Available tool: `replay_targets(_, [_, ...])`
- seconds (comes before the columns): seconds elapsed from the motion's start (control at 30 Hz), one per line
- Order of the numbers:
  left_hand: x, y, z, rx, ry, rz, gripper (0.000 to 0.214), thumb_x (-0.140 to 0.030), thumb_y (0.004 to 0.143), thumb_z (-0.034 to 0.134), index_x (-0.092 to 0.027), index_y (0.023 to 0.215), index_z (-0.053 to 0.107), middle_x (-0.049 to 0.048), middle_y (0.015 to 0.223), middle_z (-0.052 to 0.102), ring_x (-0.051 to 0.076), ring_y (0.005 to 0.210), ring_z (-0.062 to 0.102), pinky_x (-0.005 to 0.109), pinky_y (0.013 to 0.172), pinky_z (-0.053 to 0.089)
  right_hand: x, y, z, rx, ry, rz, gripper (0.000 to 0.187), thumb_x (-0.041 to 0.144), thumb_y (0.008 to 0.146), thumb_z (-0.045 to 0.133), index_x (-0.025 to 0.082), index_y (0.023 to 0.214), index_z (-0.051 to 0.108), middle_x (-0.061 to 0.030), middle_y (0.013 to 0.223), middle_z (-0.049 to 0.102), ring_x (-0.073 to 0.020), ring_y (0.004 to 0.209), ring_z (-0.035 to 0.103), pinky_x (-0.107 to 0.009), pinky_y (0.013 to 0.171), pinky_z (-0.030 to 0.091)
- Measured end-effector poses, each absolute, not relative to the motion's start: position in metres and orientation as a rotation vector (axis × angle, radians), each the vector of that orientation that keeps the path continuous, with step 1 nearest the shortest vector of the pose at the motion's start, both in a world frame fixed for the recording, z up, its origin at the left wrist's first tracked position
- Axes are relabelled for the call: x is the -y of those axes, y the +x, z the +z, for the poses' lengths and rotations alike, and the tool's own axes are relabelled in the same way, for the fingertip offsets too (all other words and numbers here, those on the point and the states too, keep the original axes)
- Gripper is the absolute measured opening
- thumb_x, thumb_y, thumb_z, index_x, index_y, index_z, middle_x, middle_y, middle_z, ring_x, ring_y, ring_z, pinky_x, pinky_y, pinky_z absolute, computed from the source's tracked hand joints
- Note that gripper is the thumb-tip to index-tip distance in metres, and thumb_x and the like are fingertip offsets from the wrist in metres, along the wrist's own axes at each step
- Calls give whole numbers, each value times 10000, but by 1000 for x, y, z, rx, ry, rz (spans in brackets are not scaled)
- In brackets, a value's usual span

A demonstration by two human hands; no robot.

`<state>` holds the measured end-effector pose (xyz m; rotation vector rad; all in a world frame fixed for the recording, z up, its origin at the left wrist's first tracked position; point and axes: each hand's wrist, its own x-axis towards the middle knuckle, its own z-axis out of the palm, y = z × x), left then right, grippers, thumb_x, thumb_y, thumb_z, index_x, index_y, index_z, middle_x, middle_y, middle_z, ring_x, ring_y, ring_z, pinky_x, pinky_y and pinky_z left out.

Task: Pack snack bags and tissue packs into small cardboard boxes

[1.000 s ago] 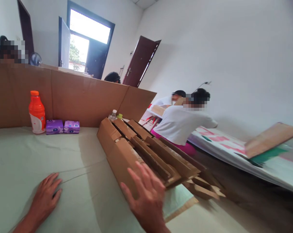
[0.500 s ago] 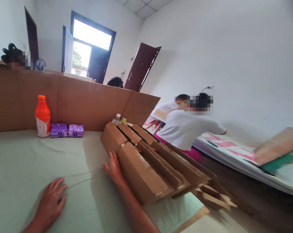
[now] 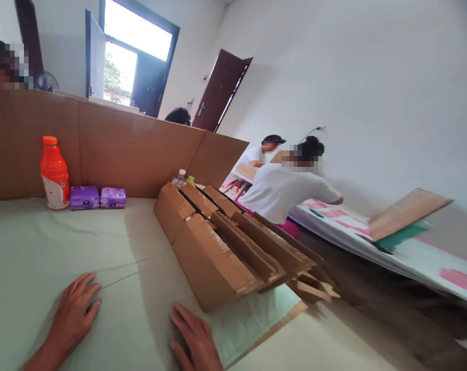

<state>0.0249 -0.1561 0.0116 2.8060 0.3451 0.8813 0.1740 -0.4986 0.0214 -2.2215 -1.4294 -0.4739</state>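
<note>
My left hand (image 3: 74, 310) lies flat on the pale green cloth (image 3: 113, 330) that covers the table, fingers extended and nothing in them. To its right, my right hand (image 3: 195, 337) rests low on the same cloth with its fingers apart, holding nothing. Just beyond the right hand stand several brown cardboard boxes (image 3: 206, 263), set side by side in a slanted row. Their upper sides show open slots and folded flaps. A gap separates the right hand from the nearest box.
A cardboard partition (image 3: 117, 149) runs along the table's back. Before it stand an orange bottle (image 3: 54, 175), two purple tissue packs (image 3: 85, 198) and a clear bottle (image 3: 179, 178). Co-workers in white shirts (image 3: 274, 185) sit right, by another table (image 3: 334, 224). A further person shows behind the partition.
My right hand has left the side of the cardboard box and come down toward me onto the cloth. My left hand stays nearly in place. The camera view has shifted slightly.
</note>
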Motion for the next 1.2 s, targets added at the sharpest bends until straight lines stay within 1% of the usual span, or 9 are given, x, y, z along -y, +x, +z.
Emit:
replay_targets(0.07, [155, 26, 14, -335, 2810, 886, 324, -351, 916, 503, -244, 1093, 752, 101, 1275, 713, 311, 1171, 647, 503, 975, 554, 501, 165, 20, 1463, -2208, -566, 487, 243, 923, 583, 207, 1409, 561, -132, 1401, 633, -295, 1251, 636, -451, 941, 586])
replay_targets(0.13, [155, 27, 15, -327, 2810, 894, 335, -366, 917, 496, -229, 1076, 758, 116, 1261, 717, 320, 1152, 654, 512, 962, 557, 498, 160, 20, 1444, -2214, -596, 490, 230, 923, 578, 202, 1411, 552, -129, 1390, 643, -296, 1259, 630, -468, 953, 577])
replay_targets(0.27, [155, 29, 15, -316, 2804, 897, 346, -377, 930, 481, -224, 1080, 753, 118, 1271, 709, 323, 1162, 644, 514, 974, 546, 493, 157, 28, 1383, -2227, -555, 433, 187, 912, 571, 203, 1344, 597, -127, 1353, 669, -285, 1246, 639, -482, 981, 558])
replay_targets(0.53, [146, 27, 22, -265, 2770, 874, 383, -446, 951, 459, -217, 1086, 735, 121, 1240, 717, 311, 1137, 654, 474, 961, 551, 485, 150, 38, 1270, -2215, -543, 319, 181, 892, 559, 170, 1187, 678, -145, 1249, 719, -279, 1188, 664, -487, 956, 559])
replay_targets(0.67, [139, 28, 28, -241, 2798, 849, 390, -464, 948, 448, -228, 1062, 737, 114, 1216, 725, 310, 1123, 662, 474, 953, 556, 482, 147, 41, 1189, -2197, -536, 286, 183, 888, 554, 176, 1142, 686, -144, 1208, 732, -276, 1157, 672, -479, 950, 547])
replay_targets(0.77, [137, 28, 31, -255, 2814, 838, 408, -469, 940, 446, -213, 1067, 737, 131, 1227, 718, 323, 1120, 665, 490, 951, 557, 481, 145, 43, 1168, -2191, -522, 286, 173, 878, 548, 176, 1132, 682, -144, 1211, 727, -277, 1159, 663, -473, 962, 530])
replay_targets(0.93, [143, 27, 40, -331, 2837, 829, 398, -471, 910, 460, -224, 1042, 743, 121, 1204, 734, 328, 1096, 684, 496, 942, 565, 484, 144, 46, 1207, -2123, -433, 315, 127, 841, 561, 206, 1126, 670, -106, 1217, 720, -247, 1150, 646, -433, 981, 505])
replay_targets(1.03, [149, 24, 47, -392, 2869, 813, 400, -455, 902, 459, -219, 1057, 742, 118, 1208, 738, 325, 1111, 682, 500, 976, 551, 484, 142, 45, 1200, -2044, -446, 271, 112, 837, 562, 205, 1067, 673, -90, 1164, 730, -234, 1109, 644, -415, 956, 499])
replay_targets(1.2, [157, 23, 62, -456, 2934, 774, 396, -444, 894, 455, -218, 1049, 741, 110, 1185, 752, 293, 1109, 691, 461, 998, 546, 483, 138, 45, 1124, -1944, -492, 150, 117, 857, 565, 207, 912, 672, -62, 1069, 744, -214, 1017, 651, -380, 902, 482])
